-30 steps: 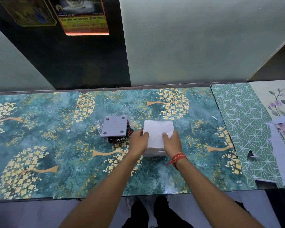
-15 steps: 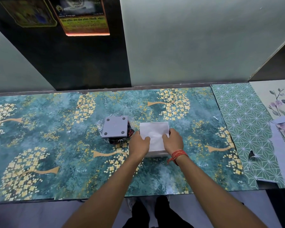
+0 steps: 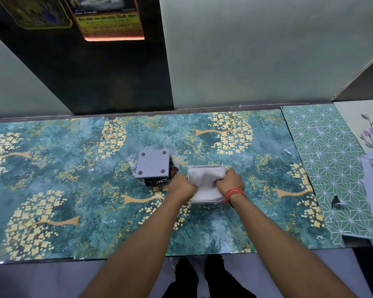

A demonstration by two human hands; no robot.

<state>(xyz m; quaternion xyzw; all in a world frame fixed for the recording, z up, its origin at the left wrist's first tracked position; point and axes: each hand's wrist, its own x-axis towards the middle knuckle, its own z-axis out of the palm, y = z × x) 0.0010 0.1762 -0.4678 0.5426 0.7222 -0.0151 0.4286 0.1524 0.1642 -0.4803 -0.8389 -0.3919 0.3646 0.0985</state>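
Observation:
A small white open box (image 3: 205,167) stands on the teal floral table top (image 3: 73,179), with a white sheet (image 3: 202,177) pushed down inside it. My left hand (image 3: 182,187) is at the box's left side, fingers curled into the sheet. My right hand (image 3: 229,182), with a red thread on the wrist, presses the sheet down at the right side, fingers tucked inside the box. Left of the box lies a grey square block (image 3: 152,163) with four dark dots, on top of a dark item in clear plastic wrap (image 3: 159,181).
A grey wall and a dark panel with posters (image 3: 110,20) rise behind the table. Green patterned paper (image 3: 323,168) and a pale flowered sheet (image 3: 366,130) cover the right end. The table's front edge runs just above my feet (image 3: 187,274).
The white sheet lay flat over the box; both hands have pushed it down inside, so the box's rim now shows.

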